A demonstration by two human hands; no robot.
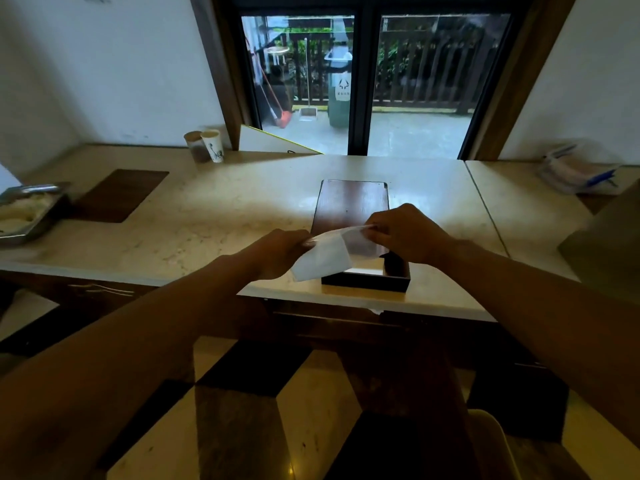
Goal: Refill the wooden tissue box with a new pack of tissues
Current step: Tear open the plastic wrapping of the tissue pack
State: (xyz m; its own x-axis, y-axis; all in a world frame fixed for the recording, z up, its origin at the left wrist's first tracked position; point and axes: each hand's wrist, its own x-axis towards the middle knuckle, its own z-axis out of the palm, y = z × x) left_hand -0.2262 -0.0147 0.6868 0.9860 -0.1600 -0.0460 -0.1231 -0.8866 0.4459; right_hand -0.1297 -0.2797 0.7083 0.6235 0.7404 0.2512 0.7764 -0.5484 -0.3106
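A dark wooden tissue box (367,280) stands open near the front edge of the marble counter (221,209). Its brown wooden lid (349,202) lies flat on the counter just behind it. A white tissue sheet with a translucent plastic flap (327,254) hangs above the box's left end. My left hand (280,252) pinches its left corner. My right hand (405,233) pinches its upper right edge over the box. The inside of the box is mostly hidden; a pale strip shows at its front.
A metal tray (26,213) with white contents sits at the far left beside a dark wooden mat (119,194). Two cups (206,145) stand at the back near the window. A plastic-wrapped pack (578,171) lies at the back right.
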